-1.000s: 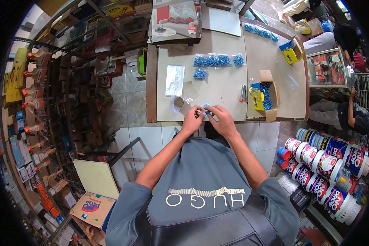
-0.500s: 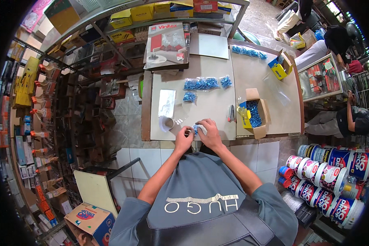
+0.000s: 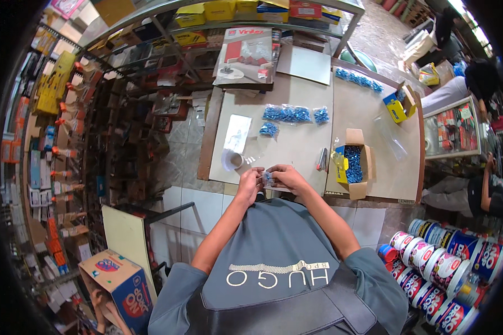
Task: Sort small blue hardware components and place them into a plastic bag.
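Near the front edge of the table, my left hand point(image 3: 251, 182) and my right hand point(image 3: 288, 178) come together around a small clear plastic bag point(image 3: 267, 178) with blue pieces in it. Fingers of both hands are closed on the bag; its lower part is partly hidden by them. Just left of my left hand stands a roll of tape point(image 3: 236, 160). Beyond the hands lie filled bags of small blue pieces: a row point(image 3: 286, 114), a single bag point(image 3: 321, 115) beside it and another bag point(image 3: 268, 129) nearer me.
An open carton point(image 3: 353, 164) of blue pieces stands at the right, with a red-and-black tool point(image 3: 322, 159) beside it. A white sheet point(image 3: 238, 132) lies at the left. Farther off are more blue bags point(image 3: 357, 79), a yellow-blue box point(image 3: 399, 106) and a thick catalogue point(image 3: 246, 54).
My hands have drawn the small bag slightly toward me, and it shows more plainly between the fingers. The whole view has shifted, with the table tilting a little.
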`<state>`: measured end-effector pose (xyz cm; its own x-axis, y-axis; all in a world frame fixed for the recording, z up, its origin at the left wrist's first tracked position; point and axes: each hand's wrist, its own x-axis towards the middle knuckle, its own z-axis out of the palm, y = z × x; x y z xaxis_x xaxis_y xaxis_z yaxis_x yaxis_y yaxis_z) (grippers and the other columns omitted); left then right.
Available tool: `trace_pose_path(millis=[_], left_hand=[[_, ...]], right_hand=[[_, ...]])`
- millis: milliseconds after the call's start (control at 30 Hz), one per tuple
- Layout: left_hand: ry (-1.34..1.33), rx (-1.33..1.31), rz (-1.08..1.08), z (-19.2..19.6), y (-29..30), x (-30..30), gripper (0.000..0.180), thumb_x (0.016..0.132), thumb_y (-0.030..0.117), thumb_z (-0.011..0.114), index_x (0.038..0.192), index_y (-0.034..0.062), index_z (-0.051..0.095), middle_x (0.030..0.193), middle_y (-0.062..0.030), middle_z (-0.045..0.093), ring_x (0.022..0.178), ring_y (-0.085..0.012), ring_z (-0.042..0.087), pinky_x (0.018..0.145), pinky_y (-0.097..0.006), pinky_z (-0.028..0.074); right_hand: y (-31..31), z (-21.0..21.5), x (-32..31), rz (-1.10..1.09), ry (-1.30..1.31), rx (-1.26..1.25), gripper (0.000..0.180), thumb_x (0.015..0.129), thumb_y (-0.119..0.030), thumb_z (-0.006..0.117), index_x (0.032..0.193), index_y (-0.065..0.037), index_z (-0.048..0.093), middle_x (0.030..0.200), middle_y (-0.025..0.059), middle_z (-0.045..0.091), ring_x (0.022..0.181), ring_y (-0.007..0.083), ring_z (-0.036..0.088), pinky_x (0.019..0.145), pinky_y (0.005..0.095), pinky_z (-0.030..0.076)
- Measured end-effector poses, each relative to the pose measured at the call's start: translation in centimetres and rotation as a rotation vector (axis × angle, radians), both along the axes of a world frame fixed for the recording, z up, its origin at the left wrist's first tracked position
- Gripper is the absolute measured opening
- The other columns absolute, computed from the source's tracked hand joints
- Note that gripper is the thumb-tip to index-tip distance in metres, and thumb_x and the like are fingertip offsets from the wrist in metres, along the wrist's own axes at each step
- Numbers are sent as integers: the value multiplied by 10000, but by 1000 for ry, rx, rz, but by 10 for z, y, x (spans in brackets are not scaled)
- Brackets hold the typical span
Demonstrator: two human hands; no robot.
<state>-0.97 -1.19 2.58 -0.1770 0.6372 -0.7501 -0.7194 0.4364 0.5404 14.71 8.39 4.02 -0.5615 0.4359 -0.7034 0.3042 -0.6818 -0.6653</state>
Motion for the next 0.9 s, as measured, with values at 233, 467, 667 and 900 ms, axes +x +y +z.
trace_pose_path(millis=[233, 467, 667, 900], left_hand=[[155, 229, -262, 6, -9, -4, 456, 793, -95, 637, 1239, -8, 600, 1056, -91, 642, 961, -174, 655, 822, -286, 565], [316, 312, -411, 22, -2, -2, 449, 752, -40, 708, 1190, 27, 631, 983, -44, 641, 885, -136, 628, 790, -286, 544], [757, 202, -376, 18, 11, 7, 263, 744, 4, 680, 1005, -1, 648, 766, -53, 609, 703, -124, 595, 634, -300, 482], [1106, 118, -282, 31, 20, 12, 145, 786, 40, 654, 919, 6, 607, 796, -93, 630, 720, -160, 628, 663, -326, 504]], right_hand=[[11, 3, 10, 193, 69, -121, 266, 861, -27, 708, 1104, -9, 600, 1002, 58, 657, 898, 147, 685, 741, 268, 608], [3, 7, 7, 102, -34, 131, 149, 877, -86, 697, 994, -30, 625, 948, 40, 654, 846, 142, 682, 705, 297, 599], [1, 2, 3, -12, -115, 741, 227, 774, -121, 720, 942, 28, 687, 848, 146, 724, 750, 222, 698, 752, 348, 567], [-2, 20, 0, -33, -109, 820, 189, 797, -61, 712, 951, 29, 650, 826, 117, 683, 716, 166, 665, 672, 303, 543]])
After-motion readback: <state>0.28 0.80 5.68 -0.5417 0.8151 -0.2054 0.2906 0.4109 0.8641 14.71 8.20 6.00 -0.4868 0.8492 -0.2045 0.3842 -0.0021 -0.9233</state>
